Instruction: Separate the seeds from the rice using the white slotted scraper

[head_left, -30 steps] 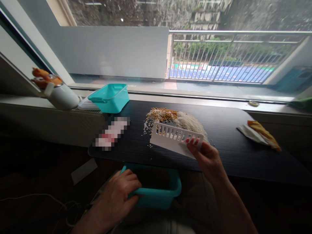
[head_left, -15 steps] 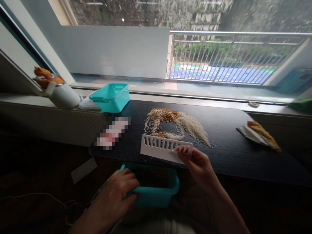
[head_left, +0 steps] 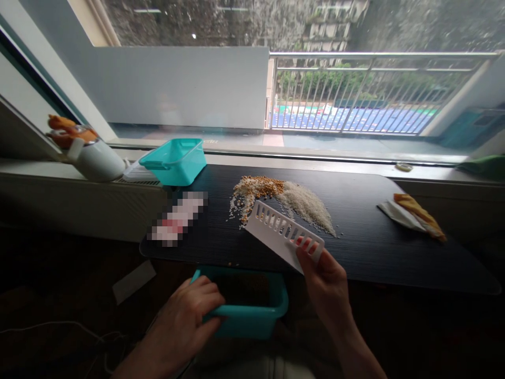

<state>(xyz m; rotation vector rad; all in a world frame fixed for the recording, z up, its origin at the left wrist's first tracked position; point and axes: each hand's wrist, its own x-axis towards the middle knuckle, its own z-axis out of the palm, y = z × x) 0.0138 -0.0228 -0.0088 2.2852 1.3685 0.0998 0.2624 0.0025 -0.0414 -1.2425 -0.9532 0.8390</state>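
Observation:
My right hand grips one end of a white slotted plastic panel, tilted with its far end beside a heap of yellow grains and white rice on the dark table. My left hand is closed on the left rim of a teal tub held below the table's near edge, under the panel. Brown grains lie inside the tub.
A second teal tub stands at the table's back left, next to a white pot with an orange toy on the sill. A blurred packet lies left of the heap. A cloth with a yellow item lies at the right.
The panel was drawn toward the table's near edge, dragging grains from the heap, and has now swung back up to the heap's near side, tilted. My left hand stays on the tub.

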